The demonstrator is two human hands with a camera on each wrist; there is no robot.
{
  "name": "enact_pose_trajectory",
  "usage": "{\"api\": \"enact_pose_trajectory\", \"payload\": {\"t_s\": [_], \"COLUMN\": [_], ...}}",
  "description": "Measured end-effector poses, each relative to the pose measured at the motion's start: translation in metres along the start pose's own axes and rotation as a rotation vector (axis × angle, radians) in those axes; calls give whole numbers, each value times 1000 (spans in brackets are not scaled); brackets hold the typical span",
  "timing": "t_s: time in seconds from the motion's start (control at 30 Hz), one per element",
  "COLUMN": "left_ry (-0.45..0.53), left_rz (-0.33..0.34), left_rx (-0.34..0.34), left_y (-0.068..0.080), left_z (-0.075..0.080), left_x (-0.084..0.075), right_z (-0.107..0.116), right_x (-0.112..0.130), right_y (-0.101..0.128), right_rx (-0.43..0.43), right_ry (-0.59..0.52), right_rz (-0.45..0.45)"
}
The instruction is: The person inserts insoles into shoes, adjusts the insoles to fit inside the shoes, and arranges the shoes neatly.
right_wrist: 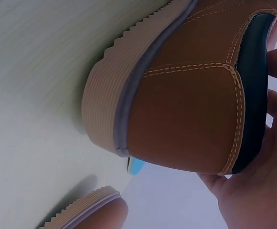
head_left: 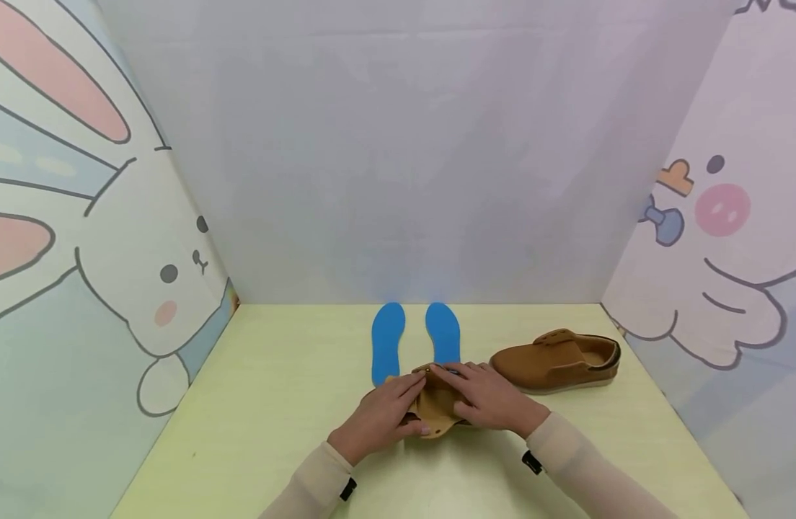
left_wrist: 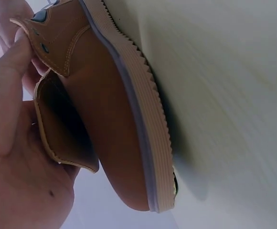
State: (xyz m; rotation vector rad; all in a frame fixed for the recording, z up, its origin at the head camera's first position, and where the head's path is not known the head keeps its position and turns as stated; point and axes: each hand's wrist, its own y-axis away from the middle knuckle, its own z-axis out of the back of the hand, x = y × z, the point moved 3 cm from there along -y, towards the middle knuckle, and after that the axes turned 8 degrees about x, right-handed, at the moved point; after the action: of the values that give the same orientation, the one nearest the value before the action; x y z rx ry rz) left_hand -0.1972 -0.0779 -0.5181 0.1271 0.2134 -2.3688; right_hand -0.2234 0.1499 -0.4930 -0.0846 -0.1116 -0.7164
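A tan suede shoe with a ribbed pale sole lies on the yellow-green table between both hands. My left hand pinches its tongue and eyelet flap, pulling the opening wide. My right hand grips the heel collar, fingers curled over the dark lining. Two blue insoles lie side by side just beyond the shoe. The second tan shoe rests to the right, untouched.
Cartoon-printed walls close in the table on the left and right, with a plain pale wall at the back. The table's front edge lies below my forearms.
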Motion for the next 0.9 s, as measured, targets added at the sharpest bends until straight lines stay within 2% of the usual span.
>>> {"api": "enact_pose_trajectory", "payload": {"t_s": [0.17, 0.43, 0.9], "left_ry": [-32, -43, 6], "left_rz": [2, 47, 75], "left_rx": [4, 92, 148], "left_y": [-4, -6, -10], "left_z": [1, -3, -5], "left_x": [0, 1, 4], "right_z": [2, 0, 1], "right_x": [-2, -5, -8], "right_y": [-4, -11, -24], "right_rx": [11, 13, 49], "right_ry": [7, -39, -141], "right_rz": [-45, -98, -167]}}
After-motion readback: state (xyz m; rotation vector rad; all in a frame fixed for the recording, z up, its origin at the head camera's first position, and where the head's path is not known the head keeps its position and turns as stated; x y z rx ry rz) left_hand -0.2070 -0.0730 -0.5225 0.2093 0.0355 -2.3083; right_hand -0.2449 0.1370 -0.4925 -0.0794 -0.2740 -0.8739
